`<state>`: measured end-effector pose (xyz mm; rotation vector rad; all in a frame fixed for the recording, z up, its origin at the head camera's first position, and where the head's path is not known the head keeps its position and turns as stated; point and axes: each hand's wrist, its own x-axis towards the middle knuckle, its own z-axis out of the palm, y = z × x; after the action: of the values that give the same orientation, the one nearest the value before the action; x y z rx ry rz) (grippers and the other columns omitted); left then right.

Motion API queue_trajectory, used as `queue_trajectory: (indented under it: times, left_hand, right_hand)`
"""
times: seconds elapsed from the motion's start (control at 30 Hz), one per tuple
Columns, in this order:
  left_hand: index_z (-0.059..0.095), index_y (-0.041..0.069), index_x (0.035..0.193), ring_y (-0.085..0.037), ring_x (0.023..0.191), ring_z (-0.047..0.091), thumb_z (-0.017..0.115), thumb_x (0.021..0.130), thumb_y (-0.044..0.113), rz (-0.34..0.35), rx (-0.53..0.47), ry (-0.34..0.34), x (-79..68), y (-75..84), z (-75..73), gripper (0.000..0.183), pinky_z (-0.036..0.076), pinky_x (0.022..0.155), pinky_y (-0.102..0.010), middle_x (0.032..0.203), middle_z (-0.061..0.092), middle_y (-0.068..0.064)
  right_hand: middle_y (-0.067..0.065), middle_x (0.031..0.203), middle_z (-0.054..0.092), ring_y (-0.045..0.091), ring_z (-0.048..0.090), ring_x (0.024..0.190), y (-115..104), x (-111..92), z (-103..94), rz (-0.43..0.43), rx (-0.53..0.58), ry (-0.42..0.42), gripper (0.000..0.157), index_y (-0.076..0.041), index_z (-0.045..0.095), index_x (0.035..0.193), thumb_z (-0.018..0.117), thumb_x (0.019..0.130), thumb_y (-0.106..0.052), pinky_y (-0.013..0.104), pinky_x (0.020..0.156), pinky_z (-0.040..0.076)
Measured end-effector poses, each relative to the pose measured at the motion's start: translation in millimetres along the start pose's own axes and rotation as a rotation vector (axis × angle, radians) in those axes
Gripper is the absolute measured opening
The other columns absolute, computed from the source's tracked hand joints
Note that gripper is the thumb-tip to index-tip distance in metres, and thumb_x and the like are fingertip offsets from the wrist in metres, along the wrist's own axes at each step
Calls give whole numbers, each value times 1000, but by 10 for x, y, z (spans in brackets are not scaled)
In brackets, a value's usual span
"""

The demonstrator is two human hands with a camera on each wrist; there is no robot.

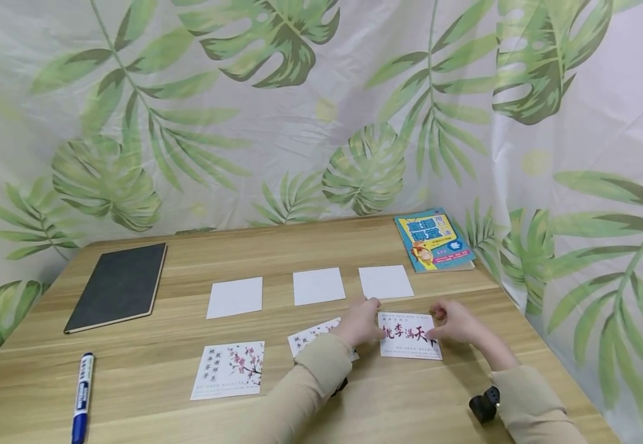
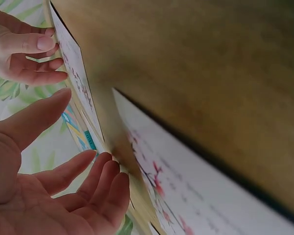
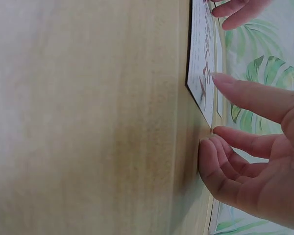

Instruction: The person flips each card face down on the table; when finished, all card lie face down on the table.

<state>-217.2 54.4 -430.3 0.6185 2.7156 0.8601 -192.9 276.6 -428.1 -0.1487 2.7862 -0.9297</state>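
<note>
On the table, a white card with red Chinese characters (image 1: 410,350) lies between my two hands. My left hand (image 1: 359,324) is at its left edge, thumb spread from loosely bent fingers. At its right edge is my right hand (image 1: 457,320); in the right wrist view the thumb (image 3: 255,98) reaches over the card and the bent fingers rest by its corner. A second printed card with blossoms (image 1: 306,339) is partly hidden beneath my left wrist. Farther left lies another blossom card (image 1: 229,370) with dark characters.
Three blank white cards (image 1: 235,297) form a row behind the printed ones. A black notebook (image 1: 118,287) and a blue-and-white marker (image 1: 82,394) lie at the left. At the back right corner is a colourful book (image 1: 432,240). A leaf-patterned curtain (image 1: 277,123) hangs behind the table.
</note>
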Motion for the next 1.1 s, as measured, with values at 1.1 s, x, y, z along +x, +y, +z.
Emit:
queue_trajectory:
  times: [1.1]
  left_hand:
    - [49,0,108,-25,83,58,83,63,7,-61,41,-64,39,90,-6,57,52,73,-31,96,61,-15]
  right_hand:
    - [13,89,52,22,49,81,-63,117,-35,-1,1,-111,41,5,51,101,77,69,-2,30,70,44]
